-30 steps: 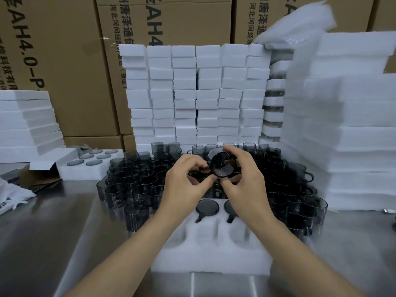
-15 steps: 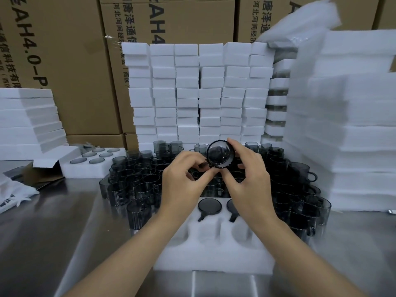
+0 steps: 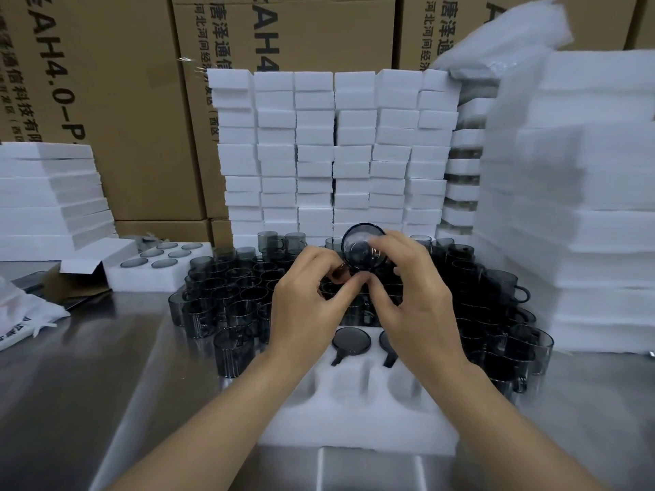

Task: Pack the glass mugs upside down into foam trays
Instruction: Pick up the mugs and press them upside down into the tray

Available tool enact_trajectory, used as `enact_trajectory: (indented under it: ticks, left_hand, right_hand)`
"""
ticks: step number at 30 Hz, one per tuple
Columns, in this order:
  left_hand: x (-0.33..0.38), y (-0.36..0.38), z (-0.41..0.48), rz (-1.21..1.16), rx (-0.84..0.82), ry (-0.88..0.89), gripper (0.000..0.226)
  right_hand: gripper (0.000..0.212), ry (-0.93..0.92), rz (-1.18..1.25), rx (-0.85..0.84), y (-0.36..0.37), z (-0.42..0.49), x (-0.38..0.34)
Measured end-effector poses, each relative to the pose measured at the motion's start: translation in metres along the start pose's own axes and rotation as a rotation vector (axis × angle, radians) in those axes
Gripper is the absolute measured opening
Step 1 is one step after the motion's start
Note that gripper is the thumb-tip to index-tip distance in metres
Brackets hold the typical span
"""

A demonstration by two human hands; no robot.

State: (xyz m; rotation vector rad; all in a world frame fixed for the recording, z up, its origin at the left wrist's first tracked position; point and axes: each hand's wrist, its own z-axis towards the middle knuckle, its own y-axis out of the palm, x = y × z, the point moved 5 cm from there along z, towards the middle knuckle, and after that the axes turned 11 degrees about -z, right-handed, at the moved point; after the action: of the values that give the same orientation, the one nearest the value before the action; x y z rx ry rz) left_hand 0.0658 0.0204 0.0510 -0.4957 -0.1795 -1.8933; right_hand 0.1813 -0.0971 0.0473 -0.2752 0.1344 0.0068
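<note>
Orienting a glass mug (image 3: 363, 251) for the foam tray (image 3: 354, 427).
Left hand (image 3: 308, 299), right hand (image 3: 414, 299) curled round it; next: mouth-down into an empty pocket (image 3: 340, 384).

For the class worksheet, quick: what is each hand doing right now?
Left hand: pinches the mug at its lower edge.
Right hand: holds the same mug, fingers curled round it.

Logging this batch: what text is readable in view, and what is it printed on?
"AH4.0-P", cut off: left cardboard box.
"唐泽通信" and "AH4", cut off: middle cardboard box.
"唐泽通", cut off: right cardboard box.
"河北河间经济", small line on the middle and right boxes; the rest of that line is too small to be sure of.
Print on the white bag: too blurred to read.
</note>
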Motion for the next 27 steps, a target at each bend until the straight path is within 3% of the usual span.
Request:
enact_trajectory:
  ticks: [5, 8, 19, 23, 27]
  left_hand:
    - [0.0051, 0.0007, -0.0023, 0.126, -0.043, 0.146, 0.017]
    - [0.007, 0.0038, -0.004, 0.141, -0.065, 0.213, 0.013]
    - [0.0061, 0.0053, -0.0031, 0.117, -0.181, 0.225, 0.015]
    - [0.0054, 0.0051, -0.0022, 0.143, -0.217, 0.238, 0.015]
    - [0.0001, -0.0007, 0.0023, 0.103, -0.144, 0.21, 0.022]
  right_hand:
    - [0.041, 0.001, -0.357, 0.031, -0.002, 0.0003, -0.0028]
    - [0.035, 0.014, -0.432, 0.008, -0.0026, 0.0008, -0.0008]
    - [0.014, 0.037, -0.355, -0.129, -0.0003, 0.0047, 0.0017]
    - [0.025, 0.026, -0.297, -0.142, -0.0009, 0.0061, 0.0001]
    - [0.035, 0.053, -0.161, -0.016, -0.009, 0.0082, -0.0051]
